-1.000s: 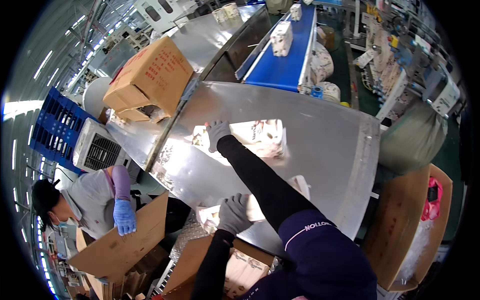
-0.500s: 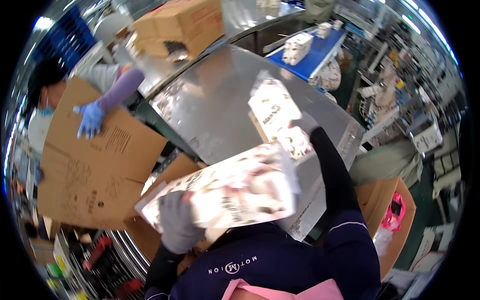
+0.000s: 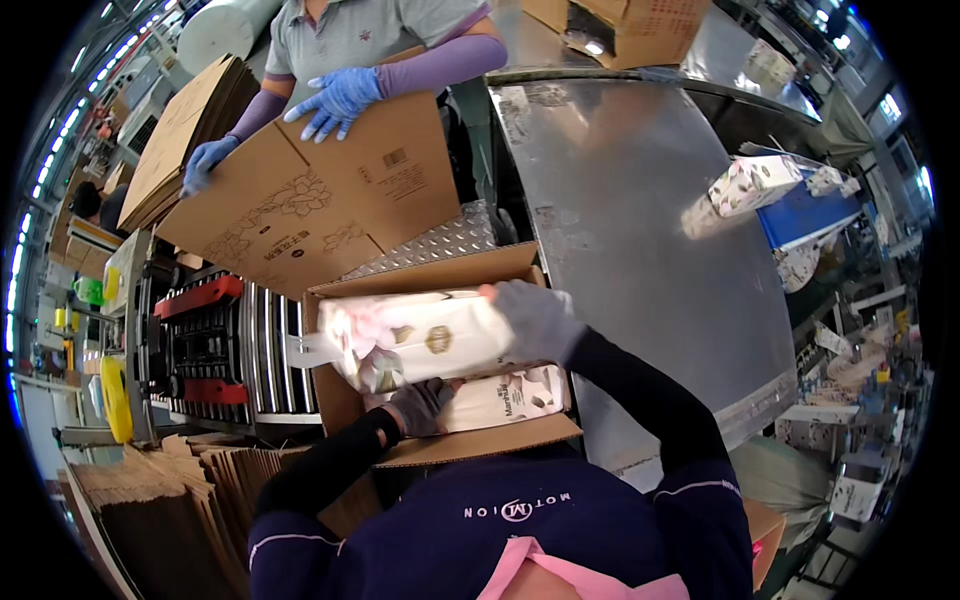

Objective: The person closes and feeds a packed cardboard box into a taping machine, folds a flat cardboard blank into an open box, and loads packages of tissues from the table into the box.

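Observation:
A long white plastic-wrapped pack with a pink floral print (image 3: 375,335) is in the upper part of an open cardboard box (image 3: 480,447) in front of me, blurred by motion. My right hand (image 3: 538,320), in a grey glove, grips its right end. A second floral pack (image 3: 515,397) lies along the box's near side. My left hand (image 3: 420,405), gloved in grey with bare fingertips, has its fingers bent at the seam between the two packs, closed on the near one's left part. What lies under the packs is hidden.
Across from me, a person in blue gloves holds a large flattened carton (image 3: 330,205). A metal table (image 3: 640,230) adjoins the box on the right; another floral pack (image 3: 755,185) stands by a blue conveyor (image 3: 815,215). Rollers (image 3: 275,350) lie left, stacked cardboard (image 3: 150,500) near left.
My view has turned left. The two packs, held over the metal table and before my chest, are now at the box. The other person's carton shows farther right in view.

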A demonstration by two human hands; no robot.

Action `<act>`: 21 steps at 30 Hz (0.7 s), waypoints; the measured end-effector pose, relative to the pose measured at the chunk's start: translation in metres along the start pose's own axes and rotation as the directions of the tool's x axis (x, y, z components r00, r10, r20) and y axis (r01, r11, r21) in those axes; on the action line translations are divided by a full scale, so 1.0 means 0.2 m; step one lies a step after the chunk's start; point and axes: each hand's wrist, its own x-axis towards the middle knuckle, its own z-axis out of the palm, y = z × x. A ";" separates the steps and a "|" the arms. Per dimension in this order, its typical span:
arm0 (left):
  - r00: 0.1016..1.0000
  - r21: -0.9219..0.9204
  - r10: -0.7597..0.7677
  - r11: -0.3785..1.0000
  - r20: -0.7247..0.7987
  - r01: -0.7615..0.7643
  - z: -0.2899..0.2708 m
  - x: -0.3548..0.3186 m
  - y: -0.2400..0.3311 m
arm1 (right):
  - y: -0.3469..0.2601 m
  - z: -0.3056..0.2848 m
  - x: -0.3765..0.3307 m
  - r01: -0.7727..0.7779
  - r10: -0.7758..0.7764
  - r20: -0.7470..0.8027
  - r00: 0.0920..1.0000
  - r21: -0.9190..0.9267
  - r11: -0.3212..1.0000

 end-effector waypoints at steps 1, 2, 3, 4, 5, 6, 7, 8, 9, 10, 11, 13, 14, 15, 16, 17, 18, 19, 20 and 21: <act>0.996 -0.159 -0.035 0.986 0.086 0.049 0.00 0.01 -0.02 | 0.05 0.12 0.11 -0.016 0.034 0.129 0.991 -0.133 0.991; 0.995 -0.142 -0.073 0.987 0.063 0.081 -0.03 0.01 -0.01 | 0.12 0.26 0.19 -0.020 0.088 0.250 0.964 -0.265 0.964; 0.995 -0.190 -0.034 0.980 0.093 0.052 -0.07 0.03 -0.04 | 0.22 0.51 0.26 0.034 0.081 0.288 0.954 -0.375 0.926; 0.992 -0.241 -0.004 0.970 0.128 0.035 -0.10 0.03 -0.07 | 0.28 0.73 0.30 0.098 0.070 0.326 0.943 -0.471 0.877; 0.989 -0.239 -0.028 0.969 0.148 0.063 -0.09 0.00 -0.10 | 0.28 0.81 0.34 0.075 0.115 0.373 0.921 -0.458 0.886; 0.975 -0.310 -0.029 0.946 0.221 0.098 -0.07 -0.02 -0.12 | 0.28 0.86 0.33 0.077 0.102 0.367 0.925 -0.442 0.894; 0.959 -0.381 -0.007 0.917 0.284 0.119 -0.06 -0.02 -0.13 | 0.29 0.88 0.28 0.028 0.133 0.429 0.894 -0.349 0.937; 0.955 -0.376 0.003 0.920 0.296 0.113 -0.06 -0.02 -0.14 | 0.30 0.90 0.24 -0.031 0.157 0.488 0.859 -0.255 0.966; 0.939 -0.337 -0.031 0.929 0.343 0.154 -0.07 -0.02 -0.15 | 0.29 0.94 0.23 -0.046 0.195 0.533 0.824 -0.280 0.959; 0.921 -0.299 -0.061 0.936 0.385 0.187 -0.07 -0.01 -0.15 | 0.26 0.92 0.23 -0.069 0.212 0.528 0.822 -0.277 0.958; 0.923 -0.286 -0.050 0.943 0.382 0.169 -0.09 0.00 -0.15 | 0.24 0.86 0.26 -0.086 0.211 0.591 0.778 -0.232 0.969; 0.865 -0.174 -0.156 0.948 0.477 0.267 -0.14 0.01 -0.14 | 0.29 0.76 0.21 -0.198 0.058 0.565 0.823 0.189 0.962; 0.874 -0.169 -0.143 0.954 0.465 0.246 -0.15 0.02 -0.14 | 0.30 0.69 0.13 -0.200 0.034 0.387 0.921 0.397 0.896; 0.860 -0.120 -0.192 0.953 0.473 0.279 -0.14 0.01 -0.13 | 0.27 0.57 0.00 -0.213 0.112 0.242 0.964 0.448 0.868; 0.843 -0.072 -0.232 0.950 0.485 0.303 -0.14 0.01 -0.11 | 0.23 0.43 -0.17 -0.224 0.203 0.097 0.974 0.502 0.835; 0.843 -0.024 -0.269 0.949 0.466 0.316 -0.16 0.01 -0.07 | 0.13 0.24 -0.37 -0.268 0.426 0.026 0.904 0.812 0.518; 0.898 -0.006 -0.237 0.966 0.372 0.258 -0.08 0.00 -0.10 | 0.02 0.04 -0.57 -0.065 0.625 -0.051 0.779 0.985 0.161; 0.910 0.040 -0.224 0.974 0.349 0.225 -0.09 0.01 -0.09 | 0.01 -0.06 -0.82 0.051 0.791 -0.244 0.562 0.964 0.261; 0.924 0.084 -0.211 0.977 0.318 0.194 -0.12 0.02 -0.07 | 0.02 -0.10 -1.12 -0.073 0.829 -0.481 0.284 0.851 0.519; 0.935 0.084 -0.184 0.983 0.304 0.166 -0.13 0.02 -0.05 | 0.05 -0.11 -1.46 -0.405 0.736 -0.676 0.024 0.667 0.625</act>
